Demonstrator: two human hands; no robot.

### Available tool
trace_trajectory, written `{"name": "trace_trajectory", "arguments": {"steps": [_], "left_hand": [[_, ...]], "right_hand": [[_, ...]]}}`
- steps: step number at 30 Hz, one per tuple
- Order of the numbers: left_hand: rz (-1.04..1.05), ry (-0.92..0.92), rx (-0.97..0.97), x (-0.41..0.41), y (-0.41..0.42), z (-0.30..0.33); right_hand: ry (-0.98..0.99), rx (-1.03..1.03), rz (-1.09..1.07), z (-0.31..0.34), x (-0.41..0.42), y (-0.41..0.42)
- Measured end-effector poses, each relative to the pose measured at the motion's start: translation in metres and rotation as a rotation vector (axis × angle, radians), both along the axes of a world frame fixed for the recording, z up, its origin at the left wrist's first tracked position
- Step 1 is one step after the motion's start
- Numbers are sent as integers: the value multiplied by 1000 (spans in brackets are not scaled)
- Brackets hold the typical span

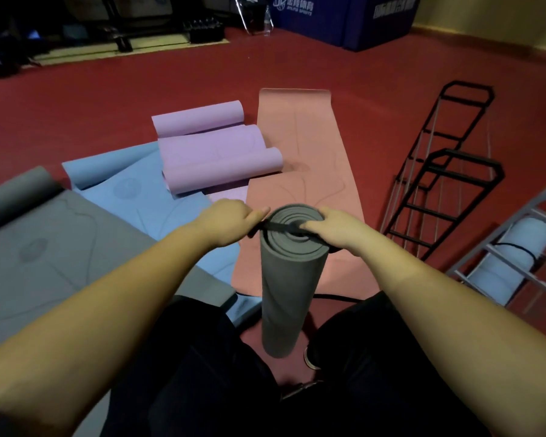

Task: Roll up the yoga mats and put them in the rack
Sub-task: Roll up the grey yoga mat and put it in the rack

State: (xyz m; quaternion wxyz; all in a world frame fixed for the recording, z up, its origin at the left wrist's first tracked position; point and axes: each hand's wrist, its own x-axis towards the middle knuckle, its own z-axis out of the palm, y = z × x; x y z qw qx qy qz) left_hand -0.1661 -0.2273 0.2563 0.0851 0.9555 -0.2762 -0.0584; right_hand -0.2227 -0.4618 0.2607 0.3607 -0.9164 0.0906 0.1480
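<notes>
While the tightly rolled dark grey foam yoga mat (pixel 289 279) stands upright between the person's knees, its lower end on the red floor (pixel 108 99), both hands work at its top end. The left hand (pixel 226 220) has a narrow grip, pinching one end of a thin black strap (pixel 281 228) that runs across the spiral face of the roll. The right hand (pixel 331 230) presses its fingers onto the top of the roll and pins the strap there near the centre, the thumb curled round the far edge of the roll.

Beyond the roll, a salmon-pink yoga mat (pixel 300 152) lies flat and unrolled on the floor. Just to its left a lilac yoga mat (pixel 215 146) lies loosely curled at both ends, partly resting on a light blue yoga mat (pixel 133 190) that is spread out with its far end curling up. At the left edge a flat grey yoga mat (pixel 38 247) overlaps the blue one, its far end also rolled over.

To the right, well apart from the hands, a black metal ladder-shaped rack (pixel 435 190) leans at a tilt with its rungs bare. Nearer the right edge a grey metal rack (pixel 498 247) holds a pale blue rolled yoga mat (pixel 514 260) bound with a dark strap. At the back stand blue padded blocks with white lettering (pixel 344 17).
</notes>
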Motion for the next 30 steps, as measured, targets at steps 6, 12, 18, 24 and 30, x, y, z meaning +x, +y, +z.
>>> {"name": "trace_trajectory", "arguments": {"steps": [6, 12, 18, 24, 30], "left_hand": [[-99, 239, -165, -70, 15, 9], [-122, 153, 37, -116, -31, -1], [25, 206, -25, -117, -53, 2], [-118, 137, 227, -133, -95, -8], [136, 255, 51, -93, -38, -57]], "right_hand": [[5, 69, -63, 4, 2, 1], [34, 19, -15, 11, 16, 35], [88, -23, -43, 16, 22, 32], [91, -153, -31, 27, 23, 31], [84, -18, -124, 22, 19, 7]]}}
